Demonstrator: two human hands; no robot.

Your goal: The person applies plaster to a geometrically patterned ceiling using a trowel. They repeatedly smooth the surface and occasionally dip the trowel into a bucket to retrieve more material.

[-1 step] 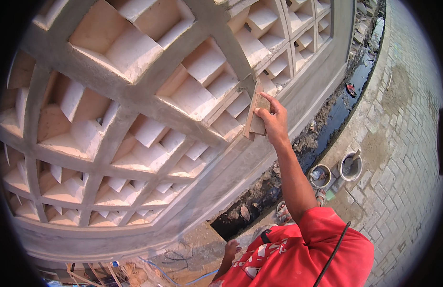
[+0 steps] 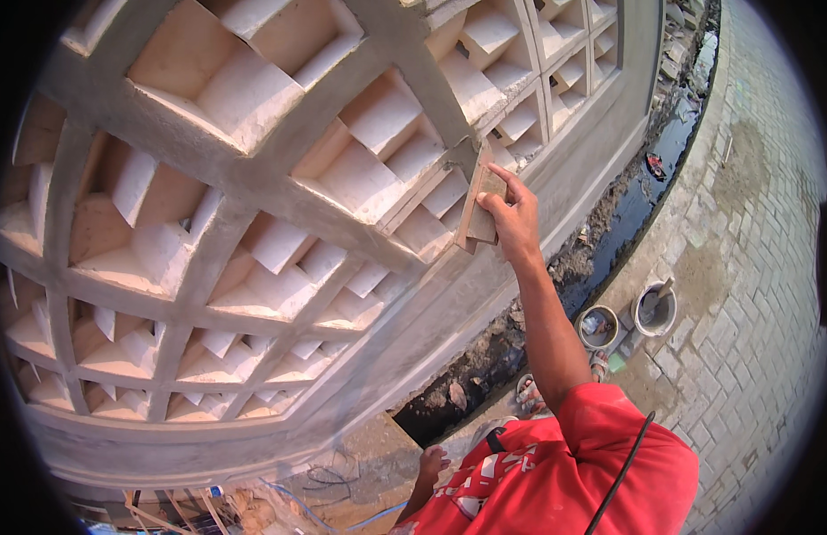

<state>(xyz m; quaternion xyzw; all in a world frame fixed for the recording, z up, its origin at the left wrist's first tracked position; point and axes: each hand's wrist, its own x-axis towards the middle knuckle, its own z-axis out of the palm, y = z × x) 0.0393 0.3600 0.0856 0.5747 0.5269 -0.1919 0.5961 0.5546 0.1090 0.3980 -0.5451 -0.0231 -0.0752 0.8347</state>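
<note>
My right hand [image 2: 515, 216] grips a wooden float [image 2: 481, 214], thumb and fingers closed on its block-shaped grip. The float's long thin board lies against the grey mortar rib of a lattice wall [image 2: 244, 178], beside a small ragged patch of mortar [image 2: 463, 159]. Pale angled blocks fill the openings of that wall. Low down, near the front of my red shirt, hangs my left hand [image 2: 434, 461]. Its fingers look loosely bent and apart, and nothing shows in them.
Along the wall's foot runs a ditch with dark water [image 2: 601, 259] and rubble. Two buckets stand on its paved side, one holding a clear container [image 2: 597, 328], the other a tool with grey mix [image 2: 654, 309]. A blue hose [image 2: 378, 517] and scrap wood [image 2: 164, 513] lie at lower left.
My right hand and the float have shifted slightly upward along the rib. My left hand stays in place.
</note>
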